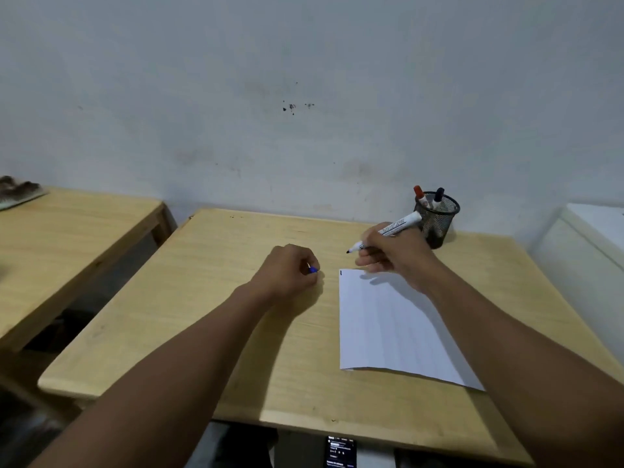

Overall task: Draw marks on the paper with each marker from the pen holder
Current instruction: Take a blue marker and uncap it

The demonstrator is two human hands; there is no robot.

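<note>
The right hand [391, 253] pinches an uncapped whiteboard marker [388, 231] between thumb and fingers, with the dark tip pointing left and hanging just above the far left corner of the paper [391, 325]. The left hand [287, 270] is curled closed on the worktop [202, 298], and a small blue piece, probably the marker's cap [313, 269], shows from between its fingers.

Several things could go wrong from here, in my judgement. Nothing holds the paper down, because the left hand rests beside the sheet and not on it. So when the tip drags, the sheet may slide or turn on the smooth wood. The tip is also very near the paper's edge, and a stroke that begins there can run off onto the worktop and stain it. The right forearm lies over the right part of the sheet and could smear fresh ink.

The paper is a white sheet with faint lines, lying flat on the right half of the worktop, its long side going away from the person. One short dark mark is already at its far left corner; the rest looks clean. The marker has a white body with printed text, which I cannot read. The black mesh pen holder [439, 224] stands behind the right hand near the wall, and two capped markers stand in it, one red marker [419, 192] and one dark marker [439, 194].
</note>
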